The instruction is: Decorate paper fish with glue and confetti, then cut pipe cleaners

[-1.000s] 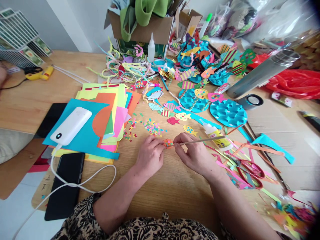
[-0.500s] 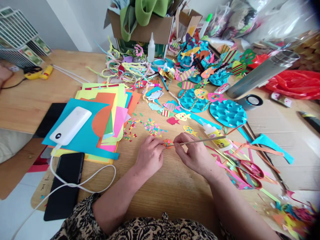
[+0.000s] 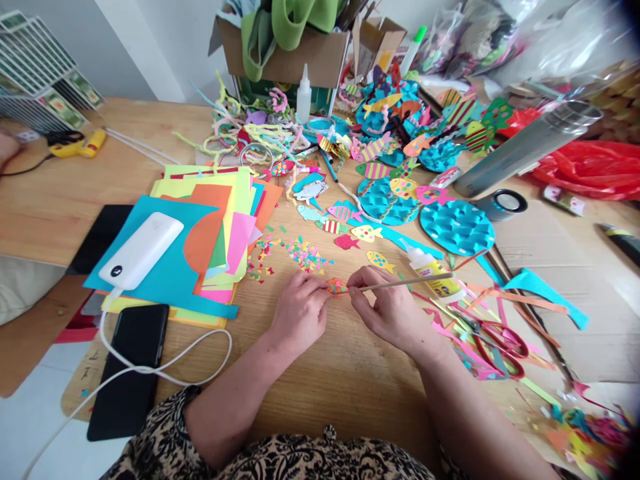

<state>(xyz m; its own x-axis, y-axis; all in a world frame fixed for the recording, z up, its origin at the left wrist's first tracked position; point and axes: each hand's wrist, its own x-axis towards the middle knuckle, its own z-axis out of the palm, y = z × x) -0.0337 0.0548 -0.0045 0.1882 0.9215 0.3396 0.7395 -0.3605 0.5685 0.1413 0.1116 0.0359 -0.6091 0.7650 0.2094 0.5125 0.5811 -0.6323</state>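
Note:
Between my hands a small orange paper fish (image 3: 337,287) with coloured bits on it lies on the wooden table (image 3: 320,380). The fingertips of my left hand (image 3: 301,308) are closed on its left end. In my right hand (image 3: 386,308) a thin wooden stick (image 3: 410,281) is pinched, pointing left at the fish; its tip is mostly hidden by the fingers. Tiny paper snippets (image 3: 306,254) lie just beyond my left hand. Several finished-looking paper fish, among them a yellow one (image 3: 380,260), are spread behind my right hand, near a glue bottle (image 3: 436,275).
Left are stacked coloured papers (image 3: 145,253) under a white power bank (image 3: 143,250), and a black phone (image 3: 130,373) crossed by a white cable. Right are red-handled scissors (image 3: 500,343) among paper strips. A metal tube (image 3: 525,150) and blue discs (image 3: 456,227) stand behind. Another person's hand (image 3: 7,143) shows far left.
The stick's tip has drawn back slightly to the right, so more of the orange fish shows. My left hand has stayed in place.

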